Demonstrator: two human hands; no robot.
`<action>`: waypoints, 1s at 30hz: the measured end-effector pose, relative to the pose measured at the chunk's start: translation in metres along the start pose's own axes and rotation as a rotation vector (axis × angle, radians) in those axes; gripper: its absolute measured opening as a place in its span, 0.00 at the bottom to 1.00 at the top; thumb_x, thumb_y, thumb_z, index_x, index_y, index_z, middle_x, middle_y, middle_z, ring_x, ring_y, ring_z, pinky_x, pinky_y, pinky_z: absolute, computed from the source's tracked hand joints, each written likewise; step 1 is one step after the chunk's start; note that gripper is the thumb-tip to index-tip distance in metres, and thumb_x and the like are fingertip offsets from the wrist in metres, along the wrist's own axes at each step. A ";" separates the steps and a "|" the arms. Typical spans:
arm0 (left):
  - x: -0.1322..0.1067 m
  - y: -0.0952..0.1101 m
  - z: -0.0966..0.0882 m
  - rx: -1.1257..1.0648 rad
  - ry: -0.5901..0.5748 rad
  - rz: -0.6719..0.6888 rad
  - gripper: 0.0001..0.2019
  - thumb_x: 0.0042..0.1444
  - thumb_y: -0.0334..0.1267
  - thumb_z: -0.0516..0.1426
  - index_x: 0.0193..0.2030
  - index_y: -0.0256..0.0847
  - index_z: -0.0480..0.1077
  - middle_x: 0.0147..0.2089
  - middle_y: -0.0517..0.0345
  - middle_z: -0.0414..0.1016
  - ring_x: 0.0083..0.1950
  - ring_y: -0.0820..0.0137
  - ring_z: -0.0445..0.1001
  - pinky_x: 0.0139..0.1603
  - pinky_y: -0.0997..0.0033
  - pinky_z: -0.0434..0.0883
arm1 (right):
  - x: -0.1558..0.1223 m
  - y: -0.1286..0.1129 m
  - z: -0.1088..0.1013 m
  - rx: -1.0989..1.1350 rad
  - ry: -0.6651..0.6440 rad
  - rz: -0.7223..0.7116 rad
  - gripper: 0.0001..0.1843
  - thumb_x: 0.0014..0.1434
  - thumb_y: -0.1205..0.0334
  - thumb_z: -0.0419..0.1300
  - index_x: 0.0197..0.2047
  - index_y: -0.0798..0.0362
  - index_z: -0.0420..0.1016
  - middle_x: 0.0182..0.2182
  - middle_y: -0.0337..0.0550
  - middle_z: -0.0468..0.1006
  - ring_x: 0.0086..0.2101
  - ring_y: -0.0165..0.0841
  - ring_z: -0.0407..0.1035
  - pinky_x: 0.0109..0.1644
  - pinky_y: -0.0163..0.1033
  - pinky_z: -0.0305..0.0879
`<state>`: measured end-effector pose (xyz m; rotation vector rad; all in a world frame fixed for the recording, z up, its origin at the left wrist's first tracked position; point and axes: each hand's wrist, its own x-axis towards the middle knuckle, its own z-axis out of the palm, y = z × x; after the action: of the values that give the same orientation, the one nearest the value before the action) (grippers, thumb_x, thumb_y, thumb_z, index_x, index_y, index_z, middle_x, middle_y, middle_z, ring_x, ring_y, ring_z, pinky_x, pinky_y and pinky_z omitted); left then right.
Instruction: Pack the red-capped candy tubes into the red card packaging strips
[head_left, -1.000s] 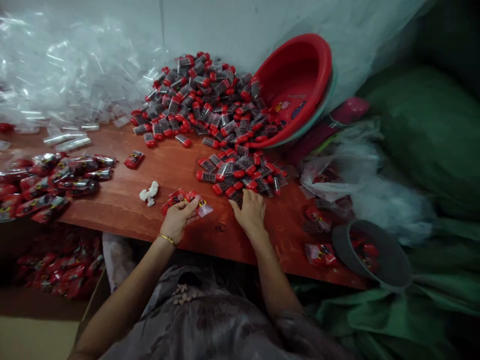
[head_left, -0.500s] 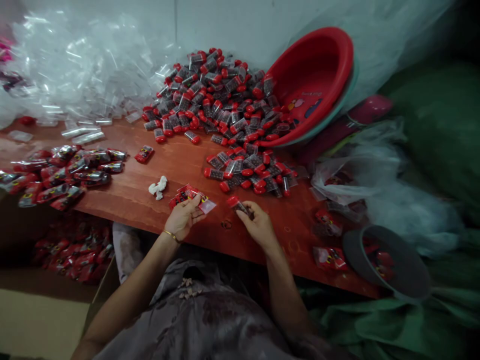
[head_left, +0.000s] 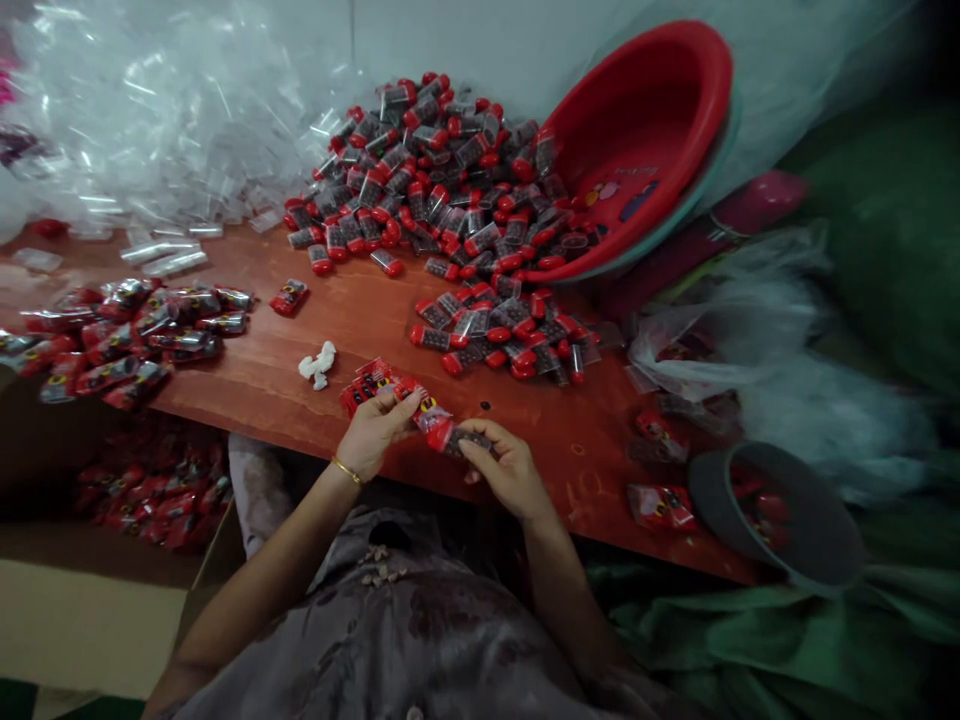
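My left hand (head_left: 377,430) is closed on several flat red printed plastic pouches (head_left: 367,383), fanned between thumb and fingers. My right hand (head_left: 510,470) pinches a small clear tube with a red cap (head_left: 445,437) and dark contents. The tube's red end meets the open end of the top pouch; how far inside it sits I cannot tell. Beyond the hands lies a small heap of the same red-capped tubes (head_left: 495,330), with a larger pile (head_left: 420,190) behind it. A crumpled white scrap (head_left: 318,365) rests beside the pouches.
Filled red packets (head_left: 127,335) lie at the left, above a box of more packets (head_left: 157,490). Clear empty tubes (head_left: 172,110) are heaped at the back left. A red basin (head_left: 637,60) leans behind the pile. A grey bowl (head_left: 817,530) and plastic bags (head_left: 780,370) stand right.
My right hand has moved left with the tube, bringing its red end to the pouch in my left hand. The left hand has shifted slightly right, and the view has tilted a little.
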<state>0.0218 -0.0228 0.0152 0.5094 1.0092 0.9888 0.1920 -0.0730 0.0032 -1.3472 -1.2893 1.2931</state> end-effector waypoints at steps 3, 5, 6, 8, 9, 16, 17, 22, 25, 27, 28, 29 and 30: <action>-0.002 0.001 0.003 0.000 0.017 0.019 0.21 0.26 0.45 0.71 0.27 0.35 0.74 0.27 0.59 0.76 0.28 0.74 0.73 0.32 0.75 0.71 | -0.001 0.003 0.005 0.003 0.063 -0.036 0.11 0.53 0.55 0.58 0.36 0.52 0.72 0.24 0.34 0.70 0.17 0.23 0.60 0.19 0.29 0.64; -0.003 0.000 0.005 -0.003 0.025 0.024 0.21 0.27 0.45 0.71 0.28 0.35 0.75 0.27 0.59 0.77 0.28 0.74 0.73 0.32 0.75 0.71 | -0.001 0.006 0.008 -0.011 0.111 -0.052 0.12 0.53 0.54 0.58 0.37 0.52 0.72 0.23 0.34 0.70 0.17 0.23 0.60 0.19 0.29 0.63; -0.003 -0.001 0.006 -0.003 0.026 0.027 0.21 0.27 0.45 0.71 0.29 0.36 0.75 0.28 0.59 0.77 0.28 0.74 0.73 0.32 0.74 0.71 | -0.001 0.008 0.009 -0.017 0.130 -0.057 0.12 0.54 0.54 0.58 0.37 0.53 0.72 0.22 0.34 0.69 0.17 0.23 0.60 0.19 0.29 0.63; -0.003 -0.004 0.008 0.001 0.021 0.047 0.21 0.27 0.44 0.71 0.29 0.36 0.75 0.29 0.59 0.77 0.29 0.74 0.73 0.33 0.74 0.71 | -0.001 0.011 0.011 -0.019 0.149 -0.070 0.12 0.55 0.54 0.57 0.38 0.53 0.72 0.21 0.33 0.68 0.17 0.23 0.60 0.20 0.30 0.62; -0.003 -0.006 0.009 0.005 0.017 0.057 0.21 0.26 0.43 0.71 0.29 0.36 0.75 0.29 0.59 0.77 0.29 0.75 0.73 0.33 0.75 0.71 | -0.001 0.012 0.012 -0.014 0.150 -0.079 0.12 0.56 0.53 0.57 0.38 0.53 0.72 0.20 0.32 0.68 0.17 0.23 0.60 0.20 0.30 0.62; -0.004 -0.024 0.013 -0.029 0.034 0.105 0.19 0.28 0.42 0.71 0.30 0.37 0.75 0.31 0.59 0.78 0.31 0.74 0.74 0.39 0.73 0.71 | 0.003 0.013 0.027 -0.009 0.232 -0.093 0.13 0.59 0.52 0.55 0.40 0.53 0.69 0.16 0.29 0.65 0.14 0.23 0.60 0.19 0.30 0.58; -0.005 -0.026 0.014 -0.047 0.041 0.116 0.19 0.29 0.41 0.71 0.30 0.37 0.75 0.31 0.59 0.78 0.32 0.74 0.74 0.39 0.73 0.71 | 0.004 0.013 0.029 -0.005 0.248 -0.088 0.13 0.59 0.51 0.54 0.40 0.53 0.69 0.16 0.29 0.65 0.14 0.23 0.60 0.19 0.30 0.58; -0.005 -0.032 0.016 -0.070 0.091 0.081 0.18 0.33 0.45 0.69 0.28 0.36 0.73 0.26 0.61 0.75 0.25 0.77 0.70 0.31 0.76 0.69 | 0.009 0.013 0.038 0.034 0.211 -0.054 0.15 0.59 0.49 0.53 0.39 0.52 0.67 0.16 0.29 0.64 0.14 0.23 0.59 0.18 0.30 0.57; -0.003 -0.027 0.015 -0.065 0.067 0.101 0.17 0.33 0.45 0.69 0.26 0.35 0.72 0.23 0.62 0.73 0.24 0.78 0.68 0.29 0.77 0.67 | 0.012 0.011 0.037 0.084 0.164 -0.042 0.16 0.58 0.47 0.54 0.39 0.52 0.66 0.18 0.30 0.67 0.14 0.23 0.59 0.19 0.30 0.58; -0.002 -0.023 0.013 -0.079 0.054 0.107 0.17 0.32 0.43 0.70 0.27 0.35 0.73 0.25 0.62 0.74 0.25 0.78 0.69 0.30 0.77 0.67 | 0.013 0.010 0.035 0.160 0.110 -0.036 0.16 0.57 0.47 0.55 0.40 0.51 0.64 0.23 0.33 0.71 0.16 0.23 0.63 0.22 0.31 0.63; -0.001 -0.021 0.012 -0.086 0.056 0.105 0.18 0.32 0.43 0.70 0.28 0.35 0.73 0.26 0.61 0.74 0.25 0.78 0.69 0.30 0.76 0.68 | 0.012 0.010 0.034 0.198 0.080 -0.033 0.16 0.56 0.48 0.56 0.40 0.51 0.64 0.26 0.34 0.73 0.17 0.23 0.64 0.24 0.32 0.65; -0.001 -0.020 0.011 -0.087 0.058 0.101 0.18 0.32 0.43 0.70 0.28 0.35 0.73 0.26 0.61 0.74 0.25 0.77 0.70 0.30 0.76 0.68 | 0.012 0.011 0.033 0.225 0.059 -0.032 0.16 0.56 0.48 0.56 0.41 0.51 0.63 0.28 0.35 0.74 0.18 0.23 0.65 0.26 0.33 0.66; -0.001 -0.021 0.010 -0.078 0.045 0.093 0.18 0.32 0.43 0.70 0.28 0.35 0.72 0.26 0.60 0.74 0.25 0.77 0.70 0.29 0.76 0.68 | 0.012 0.011 0.032 0.239 0.051 -0.031 0.16 0.56 0.48 0.57 0.40 0.51 0.63 0.28 0.35 0.75 0.18 0.23 0.66 0.27 0.33 0.67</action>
<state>0.0396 -0.0329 0.0050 0.4743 0.9904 1.1228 0.1608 -0.0648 -0.0130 -1.1803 -1.0794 1.3362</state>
